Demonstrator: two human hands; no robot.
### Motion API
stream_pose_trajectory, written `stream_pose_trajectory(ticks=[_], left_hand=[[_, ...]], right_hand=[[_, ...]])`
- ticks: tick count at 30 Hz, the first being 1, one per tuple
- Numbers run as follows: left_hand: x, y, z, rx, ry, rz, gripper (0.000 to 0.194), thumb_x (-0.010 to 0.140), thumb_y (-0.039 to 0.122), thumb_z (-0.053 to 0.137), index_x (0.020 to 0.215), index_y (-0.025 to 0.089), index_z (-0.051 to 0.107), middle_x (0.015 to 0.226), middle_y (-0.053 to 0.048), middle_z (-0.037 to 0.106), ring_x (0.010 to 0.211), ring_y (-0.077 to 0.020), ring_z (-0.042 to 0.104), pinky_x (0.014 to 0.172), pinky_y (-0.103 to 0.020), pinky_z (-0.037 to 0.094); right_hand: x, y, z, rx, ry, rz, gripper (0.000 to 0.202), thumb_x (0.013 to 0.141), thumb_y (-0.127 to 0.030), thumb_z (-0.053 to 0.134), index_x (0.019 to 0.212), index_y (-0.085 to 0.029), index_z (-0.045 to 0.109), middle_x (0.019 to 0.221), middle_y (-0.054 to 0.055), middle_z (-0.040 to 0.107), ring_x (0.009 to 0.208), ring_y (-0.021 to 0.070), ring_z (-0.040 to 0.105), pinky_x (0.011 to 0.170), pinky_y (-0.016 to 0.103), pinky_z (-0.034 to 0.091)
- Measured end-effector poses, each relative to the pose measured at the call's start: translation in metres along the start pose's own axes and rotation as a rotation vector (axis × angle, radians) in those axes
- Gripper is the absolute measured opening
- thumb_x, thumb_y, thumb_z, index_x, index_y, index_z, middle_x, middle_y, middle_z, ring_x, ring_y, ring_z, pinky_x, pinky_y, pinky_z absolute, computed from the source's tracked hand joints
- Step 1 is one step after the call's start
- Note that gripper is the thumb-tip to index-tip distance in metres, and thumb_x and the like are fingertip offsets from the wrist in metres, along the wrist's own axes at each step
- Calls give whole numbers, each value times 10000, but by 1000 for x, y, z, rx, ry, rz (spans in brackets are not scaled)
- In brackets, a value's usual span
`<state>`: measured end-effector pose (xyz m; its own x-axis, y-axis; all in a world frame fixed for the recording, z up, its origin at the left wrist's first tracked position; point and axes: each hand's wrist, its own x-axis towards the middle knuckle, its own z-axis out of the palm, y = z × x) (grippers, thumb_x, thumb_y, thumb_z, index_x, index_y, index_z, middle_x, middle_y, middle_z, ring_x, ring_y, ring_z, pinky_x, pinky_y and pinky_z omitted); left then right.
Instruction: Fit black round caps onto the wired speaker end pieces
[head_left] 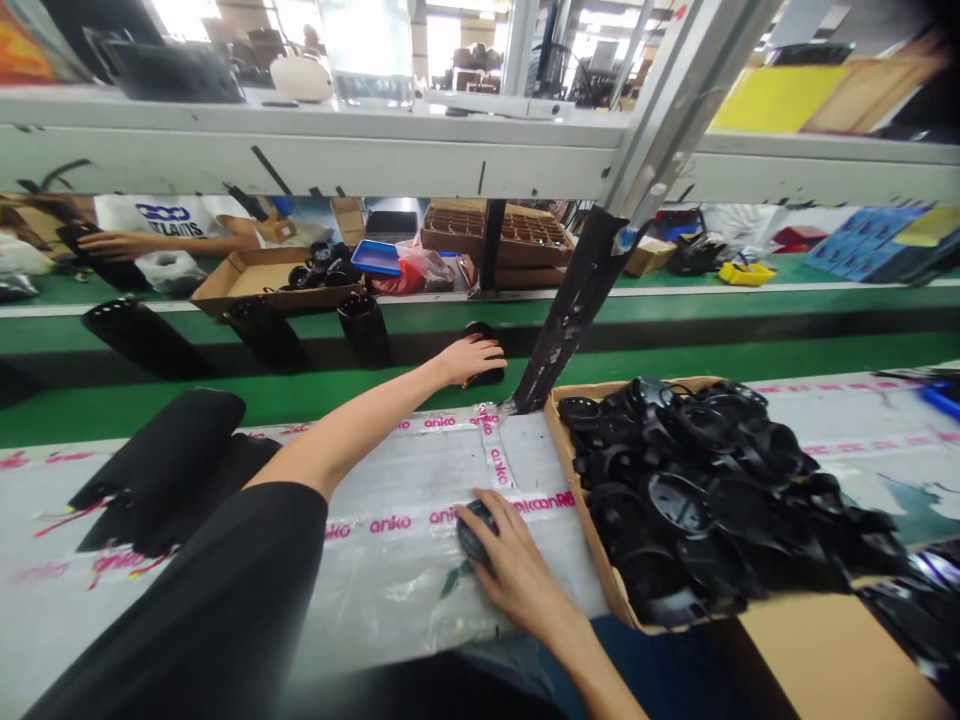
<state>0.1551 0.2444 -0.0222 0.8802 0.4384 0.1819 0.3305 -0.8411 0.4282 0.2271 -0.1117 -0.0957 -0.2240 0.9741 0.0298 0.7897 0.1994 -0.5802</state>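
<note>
My left hand [474, 360] reaches out over the green conveyor belt, its fingers wrapped round a black cylinder [486, 374] near the dark post. Close to the front of the plastic-covered worktop, my right hand [514, 565] grips a round black part [475, 533] between thumb and fingers. To the right of it stands a cardboard box [592, 520] heaped with round black plastic parts [705, 490]. Black fabric-like cylinders [176, 450] with red and yellow wire ends lie on the worktop at the left.
Several black cylinders [364, 325] stand on the green belt [420, 350]. A slanted post [574, 305] rises beside the box, under a white shelf [337, 160]. Across the belt, a person's hand [120, 245] touches a dark cylinder. A cardboard flap [840, 650] juts out at lower right.
</note>
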Motion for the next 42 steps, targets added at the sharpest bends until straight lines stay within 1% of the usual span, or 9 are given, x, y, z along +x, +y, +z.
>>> stream_pose_trajectory(ticks=[4,9,15,18,21,27,33,38,42], left_hand=[[-28,4,-19,-86,278,-122,796,621,205,927,1364,156,646,1463,-210,650,1427,-432,561,1275,-553,364],[-123,47,-30,-295,546,-263,866,671,541,962,1344,188,548,1403,-160,666,1286,-367,667,1166,-522,505],[-221,128,31,-523,685,-336,1077,605,678,998,1412,272,412,1418,-148,644,1298,-346,681,1115,-480,560],[-250,160,67,-632,729,-405,1106,796,706,873,1618,286,264,1606,-185,500,1475,-366,564,1229,-523,488],[-274,176,86,-750,668,-394,849,1045,569,638,1725,325,192,1765,-136,345,1629,-330,385,1331,-506,379],[-285,160,83,-673,703,-387,656,1005,481,730,1600,329,501,1651,-121,489,1541,-358,464,1289,-563,408],[-260,158,100,-757,676,-322,830,1007,720,548,1689,296,337,1712,-122,454,1548,-367,489,1304,-534,409],[-242,188,125,-725,876,-480,693,1089,640,357,1661,257,278,1628,-140,502,1485,-345,530,1264,-499,437],[-244,196,115,-725,888,-526,615,1103,581,403,1627,267,339,1619,-131,507,1493,-337,520,1272,-491,428]], right_hand=[[-6,22,2,-60,147,53,802,871,-40,597,1601,-364,525,1682,97,474,1602,379,413,1319,670,372],[-1,23,-5,-36,259,111,879,938,-166,644,1727,-324,290,1822,152,199,1689,491,155,1298,827,200],[26,-40,7,423,209,-35,1098,1000,-550,675,1768,-233,-44,1840,171,138,1723,344,139,1383,589,248],[43,-45,21,648,161,-86,1156,981,-763,565,1764,-166,-41,1845,183,97,1731,339,70,1400,569,156],[56,-31,25,771,178,-112,1234,905,-908,516,1763,-164,33,1847,174,108,1721,339,150,1399,541,168],[53,-25,23,790,328,-70,1042,957,-816,522,1727,-186,213,1801,163,291,1679,348,296,1384,550,233],[48,-52,43,755,547,8,925,983,-665,522,1699,-170,212,1767,192,333,1652,369,347,1356,571,303],[56,-66,54,689,704,127,797,964,-556,510,1620,-145,320,1634,230,485,1565,404,457,1316,604,352],[56,-68,51,661,714,147,735,955,-511,519,1581,-157,362,1555,220,553,1505,400,521,1282,593,409]])
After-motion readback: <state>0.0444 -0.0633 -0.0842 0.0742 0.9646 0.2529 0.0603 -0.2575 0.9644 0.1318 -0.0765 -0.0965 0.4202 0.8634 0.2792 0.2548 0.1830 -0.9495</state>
